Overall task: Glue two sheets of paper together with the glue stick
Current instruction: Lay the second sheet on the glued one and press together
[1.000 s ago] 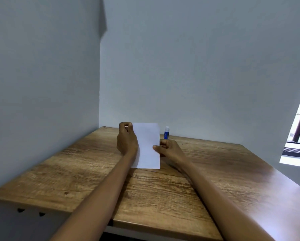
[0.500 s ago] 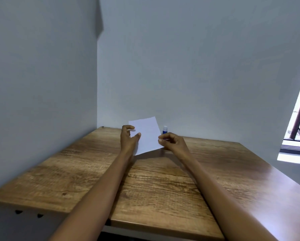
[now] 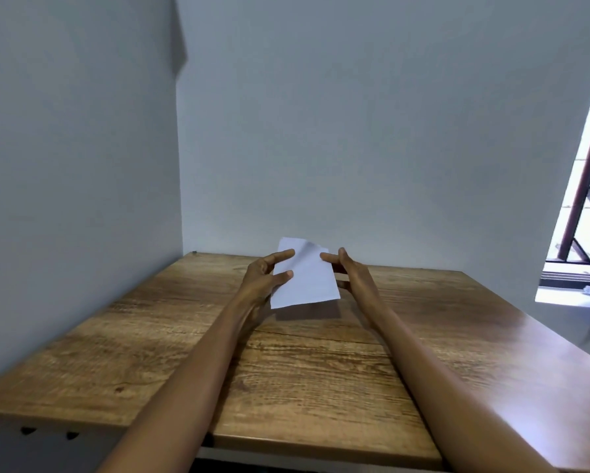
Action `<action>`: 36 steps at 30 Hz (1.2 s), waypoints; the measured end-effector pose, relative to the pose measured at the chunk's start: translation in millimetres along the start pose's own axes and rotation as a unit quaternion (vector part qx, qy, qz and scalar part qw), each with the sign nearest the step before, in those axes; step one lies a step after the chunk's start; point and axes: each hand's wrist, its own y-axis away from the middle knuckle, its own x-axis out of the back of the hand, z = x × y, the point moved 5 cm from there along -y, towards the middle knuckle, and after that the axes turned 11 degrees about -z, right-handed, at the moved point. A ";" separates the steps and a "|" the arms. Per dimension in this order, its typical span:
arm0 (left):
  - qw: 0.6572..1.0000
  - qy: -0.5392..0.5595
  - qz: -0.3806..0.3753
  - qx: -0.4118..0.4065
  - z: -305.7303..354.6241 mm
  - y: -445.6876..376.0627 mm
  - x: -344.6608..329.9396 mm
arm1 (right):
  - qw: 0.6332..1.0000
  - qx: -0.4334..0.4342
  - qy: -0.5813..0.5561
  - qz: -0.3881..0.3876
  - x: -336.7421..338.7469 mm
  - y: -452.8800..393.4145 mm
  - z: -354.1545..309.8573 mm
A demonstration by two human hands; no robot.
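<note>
A white paper is lifted a little off the wooden table, tilted, and casts a shadow below it. At its upper right corner a second, slightly offset edge shows, so it may be two sheets. My left hand pinches the paper's left edge, with the thumb and a finger lying on top. My right hand touches the right edge with straight fingers, its thumb lower down beside the sheet. The glue stick is out of sight, hidden behind the paper or my hands.
The table stands in a corner, with grey walls close at the left and the back. A window with a dark frame is at the far right. The table's front edge is near me.
The paper has tilted and come lower and nearer. My right hand has uncurled from a pinch into straight fingers at the edge. The blue glue stick seen earlier is now covered.
</note>
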 end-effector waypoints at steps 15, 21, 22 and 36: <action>0.999 -0.024 0.034 -0.023 -2.5 -2.2 3.5 | 0.995 -0.089 -0.038 -0.014 6.5 -7.3 21.9; 0.995 -0.055 0.069 -0.049 0.7 -3.8 14.3 | 0.995 -0.063 -0.031 0.070 19.9 -6.8 21.9; 0.995 -0.051 0.080 -0.035 -1.6 -4.4 16.7 | 0.995 -0.058 -0.030 0.078 20.8 -6.5 22.6; 0.985 -0.101 0.124 -0.064 1.4 -0.6 15.3 | 0.995 -0.068 0.035 0.067 2.9 -15.5 29.8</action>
